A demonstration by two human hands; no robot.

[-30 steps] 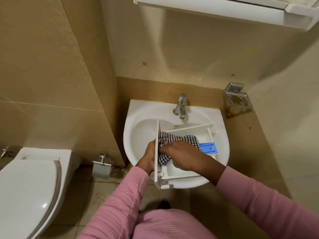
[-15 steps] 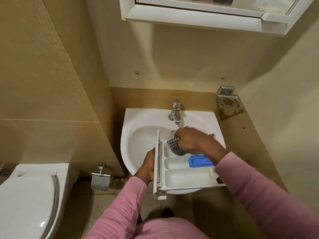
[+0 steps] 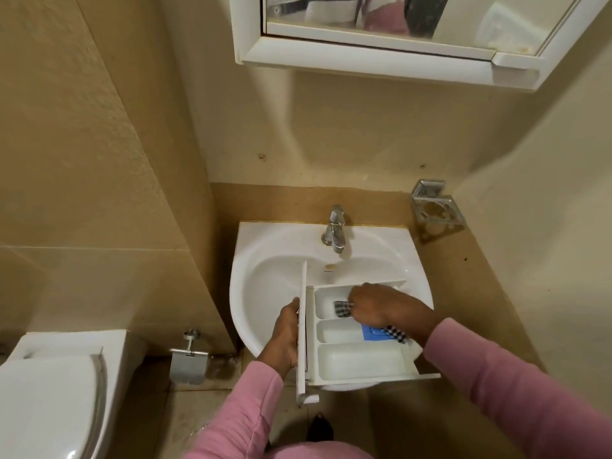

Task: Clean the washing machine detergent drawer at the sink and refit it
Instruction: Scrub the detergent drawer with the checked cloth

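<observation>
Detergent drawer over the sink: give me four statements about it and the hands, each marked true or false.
1. The left hand grips the detergent drawer by its front panel. True.
2. The right hand holds a checked cloth in the compartment nearest the tap. True.
3. Water runs from the tap. False: no stream shows.
4. The blue insert lies in the compartment nearest the person. False: it lies in the middle one.

Bathroom corner, viewed from above.
Beige tiled walls (image 3: 82, 160) are shown at left, with a cream wall (image 3: 364, 137) behind, on which a white-framed mirror cabinet (image 3: 364, 62) is mounted. A chrome ring holder (image 3: 435, 210) is fixed at right; a white toilet (image 3: 49, 392) and a metal toilet-paper holder (image 3: 188, 362) are seen lower left, above a tan tiled floor (image 3: 185, 419).
</observation>
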